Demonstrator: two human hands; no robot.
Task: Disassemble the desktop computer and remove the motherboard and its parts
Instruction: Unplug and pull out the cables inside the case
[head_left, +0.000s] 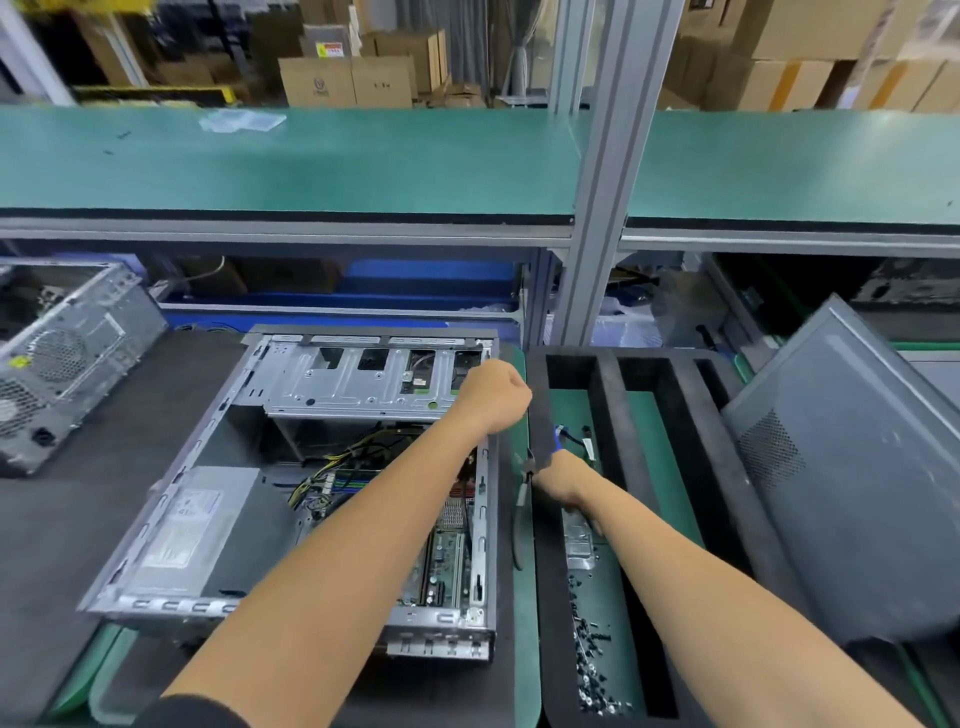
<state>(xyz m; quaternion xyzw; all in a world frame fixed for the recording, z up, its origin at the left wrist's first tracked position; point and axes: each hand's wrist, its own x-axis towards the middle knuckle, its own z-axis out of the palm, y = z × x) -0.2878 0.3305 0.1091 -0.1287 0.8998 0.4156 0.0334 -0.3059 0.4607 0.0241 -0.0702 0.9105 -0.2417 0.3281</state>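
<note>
I have the open desktop case (291, 499) lying on its side on the dark mat of the counter (62, 545), its inside facing up at me. My left hand (493, 395) reaches across it to the far right corner, by the silver drive cage (363, 384); the knuckles face me and the fingers curl under, but I cannot tell whether they grip anything. My right hand (563, 480) sits just past the case's right wall, over the near-left compartment of the black foam tray (613, 415). Its fingers are turned away from me, so I cannot tell whether they are apart or together. A pair of pliers (522, 499) lies on the green strip between case and tray, just beside that hand; whether it touches them I cannot say.

Inside the case, the motherboard (447, 551) shows along the right wall, partly under my left forearm. The grey power supply (197, 525) fills the near-left corner, with yellow and black cables (332, 467) bunched between it and the board.

In the tray's left compartment lie a metal bracket (579, 545) and, nearer me, a scatter of dark screws (592, 654). A grey side panel (857, 478) leans tilted at the tray's right. Another computer case (67, 353) stands well apart at the far left.
</note>
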